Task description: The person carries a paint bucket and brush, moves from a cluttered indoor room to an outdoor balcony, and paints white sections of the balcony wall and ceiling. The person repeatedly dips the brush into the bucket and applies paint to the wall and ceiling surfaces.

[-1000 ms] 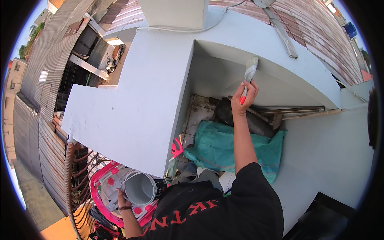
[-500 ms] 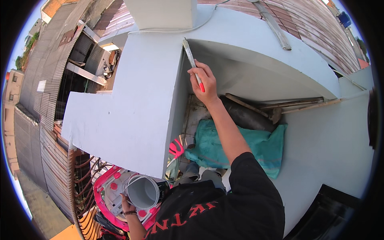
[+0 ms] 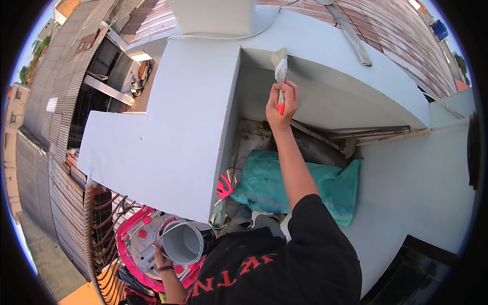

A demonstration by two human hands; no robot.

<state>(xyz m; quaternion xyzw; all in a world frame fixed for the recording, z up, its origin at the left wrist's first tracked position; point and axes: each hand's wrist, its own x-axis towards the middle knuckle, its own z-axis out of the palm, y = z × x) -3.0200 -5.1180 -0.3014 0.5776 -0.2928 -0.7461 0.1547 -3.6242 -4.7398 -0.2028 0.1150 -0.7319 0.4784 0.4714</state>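
Observation:
My right hand [image 3: 282, 109] is closed around the red-tipped handle of a flat paintbrush [image 3: 280, 72], with its pale bristles pointing away from me. The bristles are at the inner edge of the far curved wall top; whether they touch it I cannot tell. Low on the left, my left hand [image 3: 161, 258] grips the side of a paint bucket [image 3: 183, 243], whose inside is pale grey and outside dark. Between the hands lies the broad, pale blue-white top of the wall [image 3: 173, 137], with a corner where it meets the curved stretch.
A pink-rimmed plastic item [image 3: 122, 244] lies below the bucket. Down inside the walls are a green sack [image 3: 325, 185], a dark rounded object [image 3: 317, 147] and wooden lengths [image 3: 376, 133]. A square pillar [image 3: 211, 18] rises beyond the ledge, with a cable [image 3: 264, 29] at its base.
My right hand has carried the paintbrush rightward from the wall's corner to the curved stretch, and the brush now stands more upright. My left hand stays on the bucket.

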